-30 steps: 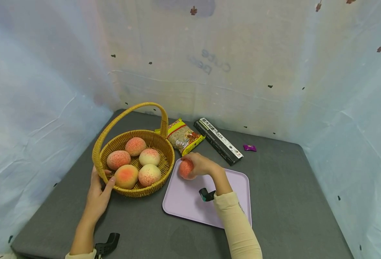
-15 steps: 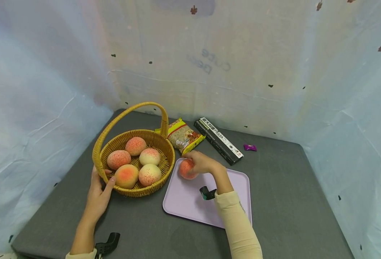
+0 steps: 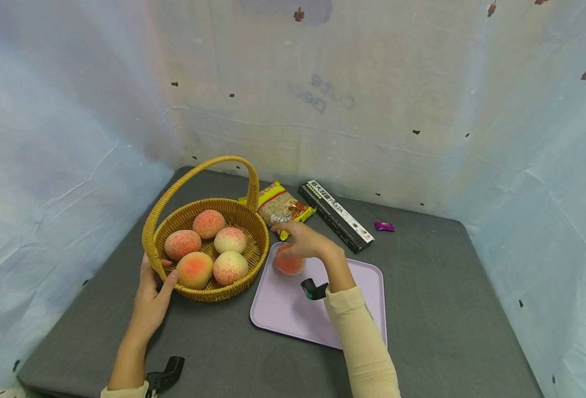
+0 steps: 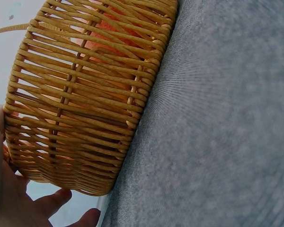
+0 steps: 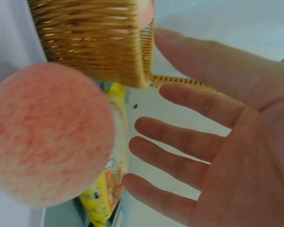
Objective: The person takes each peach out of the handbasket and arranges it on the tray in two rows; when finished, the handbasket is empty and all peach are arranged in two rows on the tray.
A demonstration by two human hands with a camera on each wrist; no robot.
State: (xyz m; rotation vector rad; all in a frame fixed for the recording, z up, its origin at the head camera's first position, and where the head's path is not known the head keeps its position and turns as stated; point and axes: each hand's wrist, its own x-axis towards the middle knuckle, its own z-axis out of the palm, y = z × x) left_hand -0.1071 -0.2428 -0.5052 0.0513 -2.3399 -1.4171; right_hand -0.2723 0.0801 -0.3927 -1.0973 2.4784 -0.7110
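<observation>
My left hand grips the near left rim of a woven basket, thumb over the edge and fingers outside, as the left wrist view also shows. Inside the basket lie several peaches, reddish and pale yellow. A single reddish peach rests at the far left corner of a lilac tray. Just above that peach hovers my right hand, fingers spread. In the right wrist view a gap shows between the open palm and the peach.
Behind the tray lie a yellow-edged food bag and a long black pasta box. A small purple wrapped candy sits farther right on the grey table. The basket's tall handle arches over the peaches.
My right hand has let go of the peach on the tray and lifted slightly off it, its fingers spreading. The left hand and the basket have stayed put.
</observation>
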